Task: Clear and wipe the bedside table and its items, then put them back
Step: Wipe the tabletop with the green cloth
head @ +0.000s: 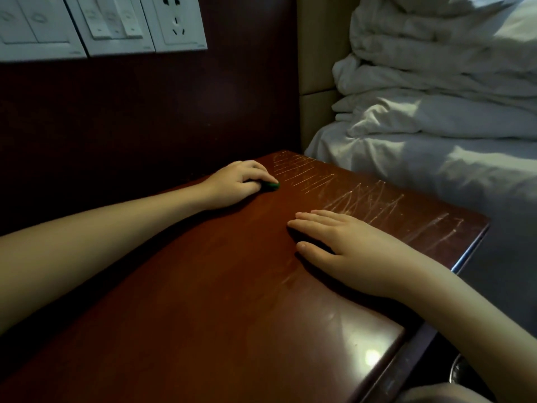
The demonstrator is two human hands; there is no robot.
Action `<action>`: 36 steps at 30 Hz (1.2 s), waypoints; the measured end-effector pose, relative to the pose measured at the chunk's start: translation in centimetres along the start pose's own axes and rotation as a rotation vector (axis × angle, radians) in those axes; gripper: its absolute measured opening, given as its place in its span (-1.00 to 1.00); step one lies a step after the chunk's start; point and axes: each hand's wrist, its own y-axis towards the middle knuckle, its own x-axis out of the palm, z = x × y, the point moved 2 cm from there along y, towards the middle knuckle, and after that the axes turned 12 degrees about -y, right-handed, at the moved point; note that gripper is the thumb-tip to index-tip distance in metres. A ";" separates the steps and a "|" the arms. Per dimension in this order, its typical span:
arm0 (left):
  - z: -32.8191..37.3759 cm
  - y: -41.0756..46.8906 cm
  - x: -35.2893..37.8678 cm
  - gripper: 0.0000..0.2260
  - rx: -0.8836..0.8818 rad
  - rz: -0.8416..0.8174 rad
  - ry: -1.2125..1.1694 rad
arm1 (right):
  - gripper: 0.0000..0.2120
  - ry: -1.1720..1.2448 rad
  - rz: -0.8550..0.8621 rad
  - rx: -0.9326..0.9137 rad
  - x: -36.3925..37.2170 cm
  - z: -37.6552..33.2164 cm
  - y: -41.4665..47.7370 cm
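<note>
Grips a small green object (271,186) under the curled fingers of the left hand (238,181), low against the dark red desk (203,286) close to its far edge, by the wall; cannot tell what it is. Lays the right hand (348,251) flat on the desk nearer the right edge, fingers straight and together, holding nothing. Shows pale scratches (363,196) along that right edge. Has white bedding (436,126) heaped just beyond it, with switch plates (72,24) and a socket (174,21) on the wall above the far edge.
</note>
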 end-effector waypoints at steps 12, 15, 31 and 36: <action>-4.5 8.8 -0.3 -0.65 -0.258 0.172 0.114 | -0.50 0.011 0.001 -0.017 0.1 0.1 0.1; -5.0 10.0 -0.3 -0.62 -0.299 0.193 0.137 | -0.49 0.006 0.013 -0.030 0.3 0.2 0.1; -5.4 10.6 -0.1 -0.56 -0.402 0.203 0.109 | -0.50 0.001 0.005 -0.022 0.1 0.1 0.0; -5.1 10.2 0.1 -0.60 -0.317 0.188 0.171 | -0.51 0.004 0.005 -0.017 0.0 0.1 -0.2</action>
